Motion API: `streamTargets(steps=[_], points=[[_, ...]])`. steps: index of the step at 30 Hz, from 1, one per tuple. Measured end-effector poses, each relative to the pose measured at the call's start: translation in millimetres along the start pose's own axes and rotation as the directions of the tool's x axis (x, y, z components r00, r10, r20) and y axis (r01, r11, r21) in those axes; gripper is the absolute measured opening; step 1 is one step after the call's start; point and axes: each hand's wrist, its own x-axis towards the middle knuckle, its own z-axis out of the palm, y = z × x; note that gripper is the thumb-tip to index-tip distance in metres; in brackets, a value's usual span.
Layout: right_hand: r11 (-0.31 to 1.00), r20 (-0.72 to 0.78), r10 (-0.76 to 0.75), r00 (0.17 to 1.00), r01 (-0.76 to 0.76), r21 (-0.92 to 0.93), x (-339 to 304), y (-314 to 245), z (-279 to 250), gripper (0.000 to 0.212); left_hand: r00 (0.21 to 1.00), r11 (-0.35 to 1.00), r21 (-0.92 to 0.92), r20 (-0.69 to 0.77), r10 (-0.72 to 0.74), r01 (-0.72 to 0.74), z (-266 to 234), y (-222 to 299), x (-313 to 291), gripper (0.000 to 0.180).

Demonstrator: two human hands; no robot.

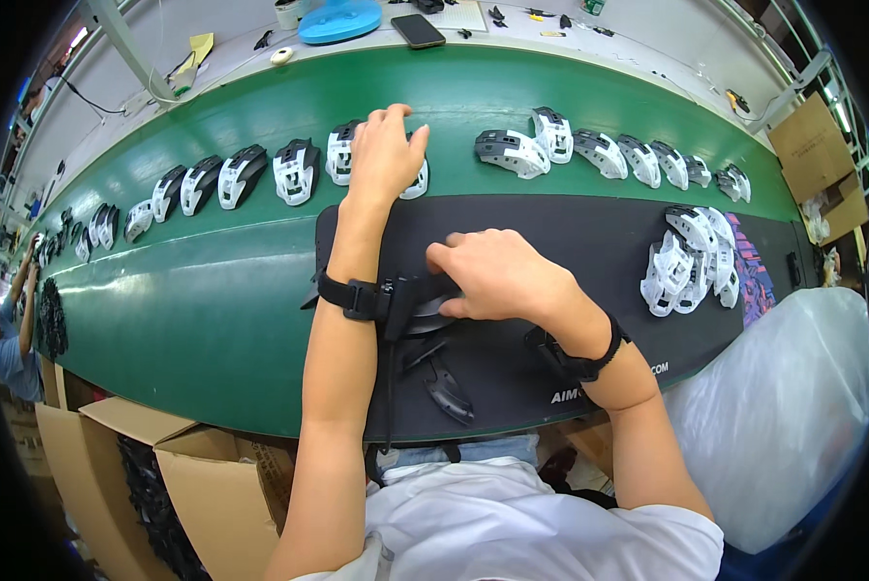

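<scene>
My left hand (386,150) reaches forward onto the green conveyor belt (212,290) and rests over a white-and-black mouse shell (417,180) in a long row of such shells (260,174). My right hand (497,276) lies on the black mat (570,242) over a small pile of black plastic side pieces (434,320); its fingers curl on one, though the grip is hidden. More black pieces (449,392) lie near the mat's front edge. Both wrists wear black straps.
More shells (609,153) continue along the belt to the right. A heap of white shell parts (691,261) sits on the mat's right end. A clear plastic bag (792,407) is at my right, cardboard boxes (202,484) at lower left. Another person (13,320) works far left.
</scene>
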Motion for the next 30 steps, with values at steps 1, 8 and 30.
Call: streamTargets(steps=[1, 8, 30], points=[[1.0, -0.003, 0.003, 1.0, -0.003, -0.002, -1.0, 0.4, 2.2, 0.046, 1.0, 1.0, -0.002, -0.001, 0.004, -0.004, -5.9, 7.9, 1.2, 0.041], [0.994, 0.147, -0.082, 0.986, 0.071, 0.08, 8.2, 6.3, 9.4, 0.053, 0.966, 0.954, -0.297, 0.231, 0.112, -0.039, -48.0, 62.5, -4.1, 0.036], [0.757, -0.699, 0.329, 0.635, 0.265, 0.598, -35.8, 128.5, -52.0, 0.021, 0.933, 0.987, -0.163, 0.354, 0.056, 0.003, 52.6, 88.8, 27.6, 0.07]])
